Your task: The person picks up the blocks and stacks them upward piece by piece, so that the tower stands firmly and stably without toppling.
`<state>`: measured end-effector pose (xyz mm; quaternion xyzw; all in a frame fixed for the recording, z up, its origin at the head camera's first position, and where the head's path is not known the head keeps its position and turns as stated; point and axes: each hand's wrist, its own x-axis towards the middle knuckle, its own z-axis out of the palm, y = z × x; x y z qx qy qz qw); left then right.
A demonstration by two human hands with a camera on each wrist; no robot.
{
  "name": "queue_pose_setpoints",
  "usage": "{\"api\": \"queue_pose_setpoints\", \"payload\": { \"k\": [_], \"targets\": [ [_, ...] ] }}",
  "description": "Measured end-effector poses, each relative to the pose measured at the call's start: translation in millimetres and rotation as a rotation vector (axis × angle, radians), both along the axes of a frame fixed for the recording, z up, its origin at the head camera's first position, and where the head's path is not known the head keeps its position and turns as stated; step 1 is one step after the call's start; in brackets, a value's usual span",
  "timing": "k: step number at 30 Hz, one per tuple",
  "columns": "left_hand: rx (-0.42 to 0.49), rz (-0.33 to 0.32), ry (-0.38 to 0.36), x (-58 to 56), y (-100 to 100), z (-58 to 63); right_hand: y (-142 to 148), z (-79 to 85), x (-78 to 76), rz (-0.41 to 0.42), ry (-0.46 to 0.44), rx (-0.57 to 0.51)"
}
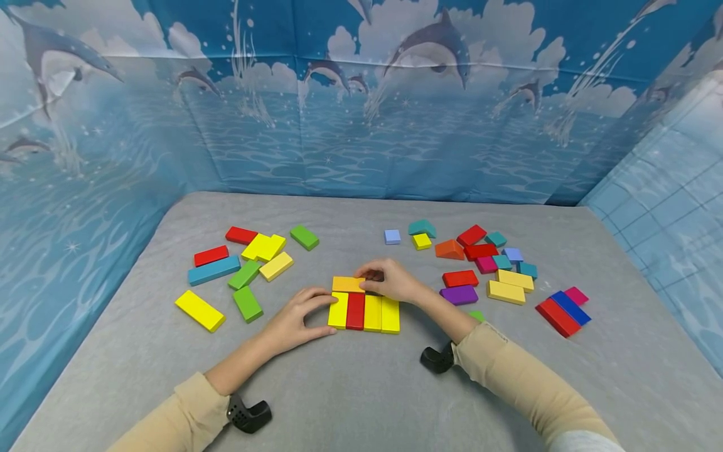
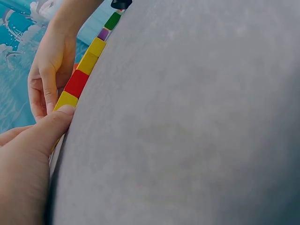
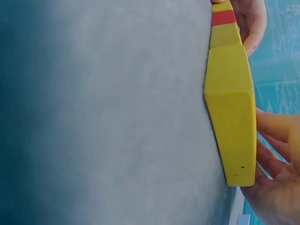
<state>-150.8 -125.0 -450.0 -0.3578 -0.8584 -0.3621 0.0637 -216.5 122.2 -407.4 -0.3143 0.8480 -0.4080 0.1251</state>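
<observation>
Where the orange block [image 1: 346, 284] lies along the far ends of the left yellow block [image 1: 338, 312] and the red block [image 1: 355, 312], the right hand [image 1: 388, 280] pinches its right end. The left hand [image 1: 302, 317], fingers spread, touches the yellow one (steadying it, I judge). Aligning seems the step; next calls for squaring, then releasing. Farther left, a blue block [image 1: 213, 270] lies flat.
</observation>
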Motion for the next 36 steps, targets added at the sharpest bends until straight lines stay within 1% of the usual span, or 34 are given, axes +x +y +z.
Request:
{"api": "queue_pose_setpoints", "payload": {
  "k": [4, 10, 14, 18, 19, 20, 21, 23, 26, 28, 30, 34, 36],
  "targets": [
    [0.002, -0.001, 0.0, 0.4, -0.1, 0.4, 0.6, -0.2, 0.9, 0.003, -0.023, 0.005],
    [0.016, -0.009, 0.005, 0.0, 0.5, -0.1, 0.7, -0.6, 2.3, 0.002, -0.021, 0.019],
    [0.01, -0.002, 0.0, 0.0, 0.4, -0.4, 2.1, -0.9, 1.7, 0.008, -0.03, 0.015],
    [0.002, 0.009, -0.005, 0.7, -0.3, -0.6, 10.0, 2.8, 3.1, 0.01, -0.034, -0.028],
    [0.003, 0.008, -0.003, 0.6, -0.3, -0.8, 15.0, 5.0, 4.3, -0.002, -0.032, -0.041],
    [0.004, 0.007, -0.001, 0.4, -0.2, -1.2, 20.3, 11.3, 8.2, -0.024, -0.029, -0.057],
    [0.005, 0.005, 0.003, 0.1, 0.1, -1.4, 27.4, 18.1, 12.4, -0.048, -0.025, -0.071],
    [0.006, 0.004, 0.01, 0.0, -0.1, -2.3, 47.9, 23.5, 16.7, -0.108, 0.013, -0.091],
    [0.007, 0.003, 0.015, 0.0, -0.1, -2.7, 85.5, 31.8, 26.8, -0.238, 0.061, -0.08],
    [0.007, 0.005, 0.013, 0.2, -0.2, -2.6, 114.6, 27.2, 30.2, -0.312, 0.11, -0.046],
    [0.007, 0.008, 0.007, 0.4, -0.3, -2.4, 140.5, 28.2, 38.5, -0.383, 0.135, -0.007],
    [-0.002, 0.019, -0.012, 0.3, -0.2, -1.9, 188.5, 24.2, 53.5, -0.479, 0.168, 0.092],
    [-0.016, 0.029, -0.021, 0.3, -0.2, -1.5, 208.1, 20.2, 59.3, -0.502, 0.176, 0.132]
  ]
}}
